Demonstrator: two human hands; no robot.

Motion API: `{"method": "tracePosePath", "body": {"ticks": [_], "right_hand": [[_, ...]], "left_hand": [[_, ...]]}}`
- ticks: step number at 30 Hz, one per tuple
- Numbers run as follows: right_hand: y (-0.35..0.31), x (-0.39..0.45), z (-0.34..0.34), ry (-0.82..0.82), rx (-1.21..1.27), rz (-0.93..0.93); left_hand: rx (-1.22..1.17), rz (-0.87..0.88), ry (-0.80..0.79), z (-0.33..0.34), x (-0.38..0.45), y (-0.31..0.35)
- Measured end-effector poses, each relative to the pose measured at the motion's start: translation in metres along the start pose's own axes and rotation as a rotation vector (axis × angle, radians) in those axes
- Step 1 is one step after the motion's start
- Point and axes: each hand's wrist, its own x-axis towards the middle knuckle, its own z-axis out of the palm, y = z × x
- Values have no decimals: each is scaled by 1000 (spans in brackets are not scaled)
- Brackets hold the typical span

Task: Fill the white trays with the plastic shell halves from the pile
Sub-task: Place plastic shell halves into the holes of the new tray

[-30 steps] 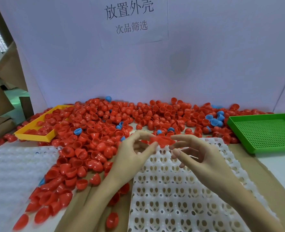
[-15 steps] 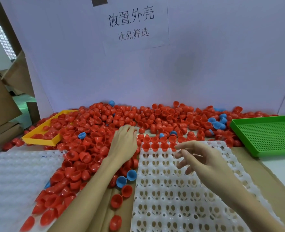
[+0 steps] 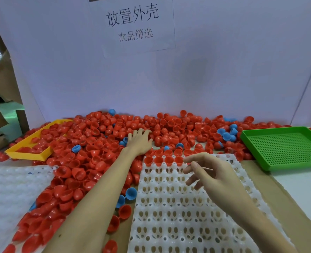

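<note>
The right hand (image 3: 213, 177) hovers above the white tray (image 3: 171, 212), fingers loosely spread and holding nothing. The left hand (image 3: 139, 141) reaches farther out, palm down on the pile of red shell halves (image 3: 100, 143); its fingertips are buried among the shells, so I cannot tell whether they grip one. The white tray lies nearest, directly under the right hand, most of its cups bare; only its far row (image 3: 163, 160) holds red halves, seated side by side. A second white tray (image 3: 10, 187) sits to the left, partly covered by spilled shells. A few blue shell halves (image 3: 128, 195) lie beside the near tray's left edge. Beyond, the pile spreads across the table to the white backboard (image 3: 224, 70). A yellow tray (image 3: 28, 152) sits at the pile's left, a green perforated tray (image 3: 286, 148) at its right. A paper sign (image 3: 134, 24) hangs on the backboard.
</note>
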Motion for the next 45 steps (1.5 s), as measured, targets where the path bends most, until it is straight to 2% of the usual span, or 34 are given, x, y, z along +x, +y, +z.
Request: {"method": "tracePosePath", "body": {"ticks": [5, 10, 12, 14, 16, 19, 23, 30, 35, 41, 45], "right_hand": [[-2, -2, 0, -3, 1, -6], [-1, -2, -1, 14, -7, -24], [0, -1, 0, 42, -15, -30], [0, 0, 1, 65, 11, -18], [0, 0, 2, 13, 63, 23], [2, -1, 1, -155, 12, 63], [4, -3, 6, -274, -118, -40], [5, -1, 2, -190, -166, -127], [8, -2, 5, -142, -165, -166], [6, -4, 9, -105, -117, -225], [2, -7, 11, -132, -237, -322]], "left_hand": [[-168, 20, 116, -14, -17, -9], [-550, 192, 412, -44, -79, 10], [-716, 288, 341, -50, -118, 27], [-866, 365, 159, -48, -156, 43], [-908, 420, 65, -41, -187, 54], [-899, 474, 70, -32, -212, 58], [-876, 455, 109, -26, -224, 56], [-989, 368, 226, -30, -222, 50], [-997, 369, 235, -29, -222, 51], [-1037, 342, 111, -26, -219, 48], [-1313, 299, -80, -28, -219, 51]]}}
